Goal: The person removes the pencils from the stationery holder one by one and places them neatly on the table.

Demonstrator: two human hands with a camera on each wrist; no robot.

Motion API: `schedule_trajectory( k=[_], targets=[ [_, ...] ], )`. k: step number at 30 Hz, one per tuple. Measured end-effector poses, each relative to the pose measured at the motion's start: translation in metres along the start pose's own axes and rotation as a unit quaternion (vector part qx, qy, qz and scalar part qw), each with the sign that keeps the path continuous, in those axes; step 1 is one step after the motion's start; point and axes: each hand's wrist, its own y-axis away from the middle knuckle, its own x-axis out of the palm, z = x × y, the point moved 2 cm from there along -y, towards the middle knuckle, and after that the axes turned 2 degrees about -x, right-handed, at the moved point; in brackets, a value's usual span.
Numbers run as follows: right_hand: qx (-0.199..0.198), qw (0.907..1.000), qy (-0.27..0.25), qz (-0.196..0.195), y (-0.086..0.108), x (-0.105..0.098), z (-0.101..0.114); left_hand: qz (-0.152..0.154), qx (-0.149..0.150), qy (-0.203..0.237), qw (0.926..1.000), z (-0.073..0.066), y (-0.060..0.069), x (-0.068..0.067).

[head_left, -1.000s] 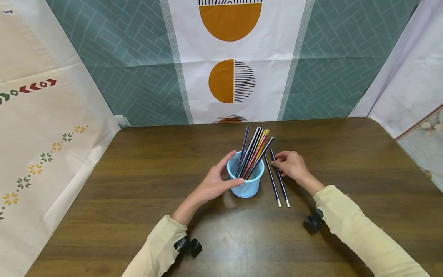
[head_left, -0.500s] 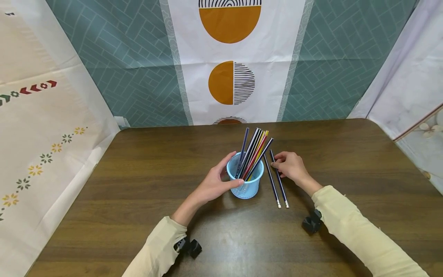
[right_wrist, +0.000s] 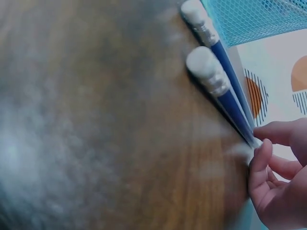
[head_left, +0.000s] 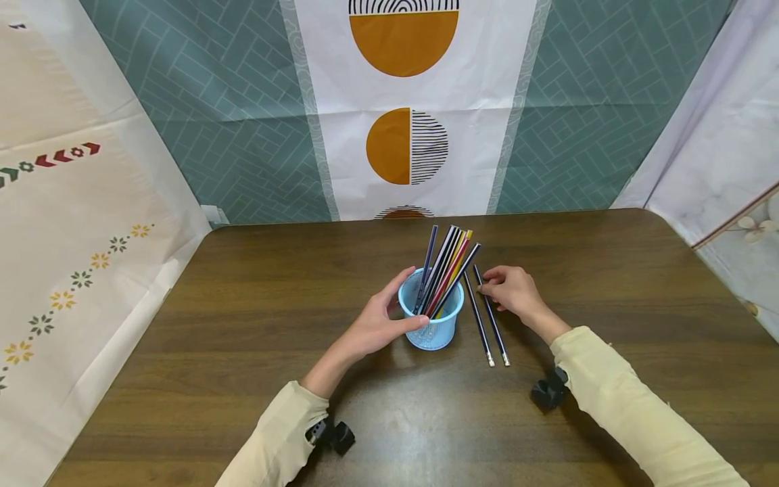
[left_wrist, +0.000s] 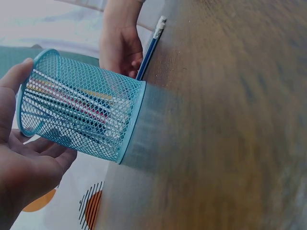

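Note:
A light blue mesh pencil cup stands upright on the wooden table, holding several pencils in dark blue, black, white, red and yellow. My left hand grips the cup near its rim, thumb in front and fingers round the far side. To the right of the cup, two dark blue pencils lie side by side, white eraser ends towards me. The outer pencil is pinched near its far end between the thumb and forefinger of my right hand. The inner pencil lies untouched beside the cup.
The brown wooden table reaches back to a green and white patterned cloth. Pale cloths hang at the left and right sides. Each wrist carries a small black camera.

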Motion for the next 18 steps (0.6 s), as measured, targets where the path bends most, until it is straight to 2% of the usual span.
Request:
schedule_trajectory(
  k=[10,18],
  targets=[
    [0.014,0.9997,-0.018,0.001,0.001,-0.003,0.004,-0.001,0.0,0.001,1.0,-0.001,0.001,-0.001],
    [-0.003,0.9987,-0.045,0.022,0.006,-0.011,0.013,-0.002,-0.004,-0.003,1.0,-0.002,0.0,0.0]
  ],
)
